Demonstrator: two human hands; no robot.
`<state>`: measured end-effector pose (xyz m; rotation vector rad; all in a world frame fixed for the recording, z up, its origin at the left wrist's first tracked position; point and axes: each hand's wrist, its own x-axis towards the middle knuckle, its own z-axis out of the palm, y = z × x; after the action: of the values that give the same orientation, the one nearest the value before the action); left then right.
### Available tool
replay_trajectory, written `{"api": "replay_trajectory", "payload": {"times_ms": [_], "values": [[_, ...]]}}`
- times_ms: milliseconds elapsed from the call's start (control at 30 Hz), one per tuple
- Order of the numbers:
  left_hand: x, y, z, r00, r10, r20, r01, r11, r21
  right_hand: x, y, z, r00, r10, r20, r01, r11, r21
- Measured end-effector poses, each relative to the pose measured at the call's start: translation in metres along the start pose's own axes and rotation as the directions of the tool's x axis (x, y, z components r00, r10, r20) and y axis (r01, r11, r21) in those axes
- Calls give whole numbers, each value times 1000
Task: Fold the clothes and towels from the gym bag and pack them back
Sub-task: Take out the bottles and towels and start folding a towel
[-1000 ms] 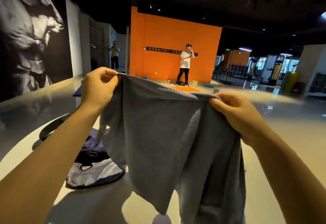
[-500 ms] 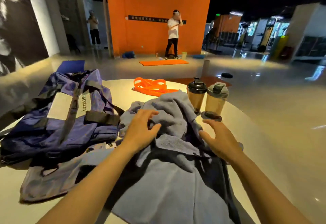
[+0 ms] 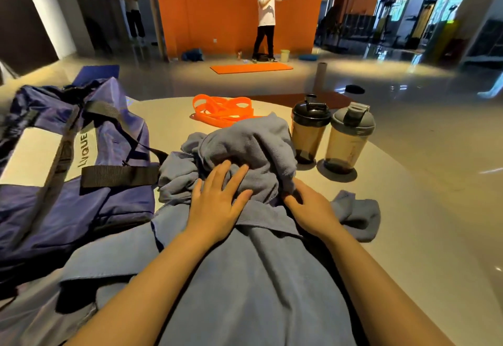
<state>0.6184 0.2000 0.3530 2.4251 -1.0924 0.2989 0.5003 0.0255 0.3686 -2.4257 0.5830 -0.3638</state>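
A grey-blue towel (image 3: 245, 277) lies spread over the near part of the pale bench (image 3: 408, 236), bunched into a rumpled heap (image 3: 245, 144) at its far end. The left hand (image 3: 217, 204) rests flat on the base of that heap, fingers straight and slightly spread, gripping nothing. The right hand (image 3: 310, 209) lies just beside it on the cloth; its fingertips sink into a fold, so whether they pinch it cannot be told. The purple gym bag (image 3: 68, 168) sits left of the towel, touching it. Two shaker bottles (image 3: 329, 138) stand right of the heap, an orange band (image 3: 223, 109) beyond it.
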Motion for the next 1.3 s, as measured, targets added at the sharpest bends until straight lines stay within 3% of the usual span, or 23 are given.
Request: {"api": "replay_trajectory", "payload": {"times_ms": [167,233,300,467,600,667,733,867,1000,1100,1167,1233,1300], "values": [[1,-3,-16,995,1,100,-2,1000,12,6,-6,-12,999,-7,50,4,998,68],[-15,-3,-30,999,18,42,-15,998,-63,-8,-7,-19,1000,7,-10,-6,995,103],[-41,-6,-42,1000,11,-28,-14,993,-119,-30,-6,-26,998,-18,-65,21,999,33],[-132,-1,-51,991,93,-99,-98,994,-55,-88,-11,-32,988,-93,-126,83,993,-80],[-174,28,-69,984,164,73,-153,978,-144,-116,-21,-24,999,45,20,-37,958,-285],[-184,35,-73,971,187,151,-167,977,-135,-124,-23,-19,996,84,-3,-80,932,-354],[-193,37,-74,966,239,98,-225,965,-135,-130,-26,-19,990,130,-58,-141,946,-291],[-193,20,-88,981,156,-113,-177,963,-205,-141,-34,-34,990,92,-104,-111,975,-191],[-155,-13,-116,944,56,-326,-54,998,14,-145,-50,-50,992,7,-130,-15,998,-64],[-145,-31,-110,953,-53,-299,95,987,128,-159,-62,-50,998,16,-59,-18,999,-29],[-157,-33,-102,962,-90,-256,125,984,124,-185,-67,-51,999,-25,-28,22,994,-102],[-176,-23,-105,968,-51,-245,65,997,51,-220,-66,-52,996,-79,-46,73,990,-117],[-195,-4,-115,983,36,-178,-59,990,-128,-253,-61,-50,997,-55,-55,51,996,-77]]}}
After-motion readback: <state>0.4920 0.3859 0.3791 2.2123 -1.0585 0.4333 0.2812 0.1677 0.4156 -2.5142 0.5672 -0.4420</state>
